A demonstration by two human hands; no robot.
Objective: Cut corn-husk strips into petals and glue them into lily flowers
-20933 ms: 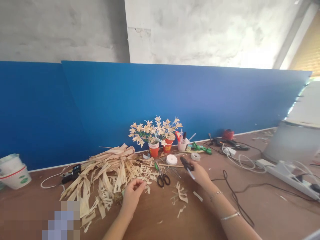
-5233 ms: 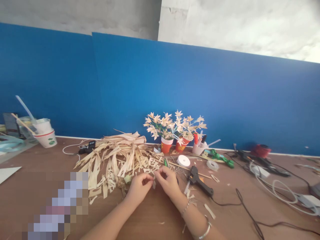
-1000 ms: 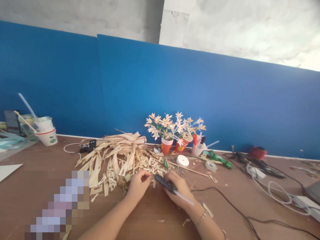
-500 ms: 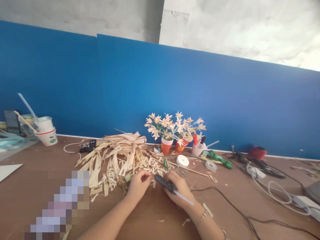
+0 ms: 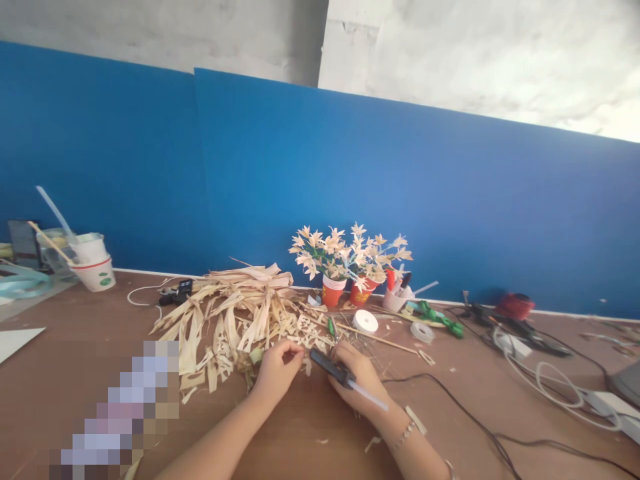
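My right hand is wrapped round a black glue gun, with a translucent glue stick poking out of its back end. The gun's front points left, toward my left hand. Thumb and fingertips of that left hand are pinched together; whatever they hold is too small to make out. Just beyond both hands lies a heap of dried corn husks, with small cut scraps at its near right side.
Behind stand two red cups of husk flowers. A white tape roll, a clear tape roll and a thin stick lie nearer. A black cord crosses the right side. Paper cups stand far left.
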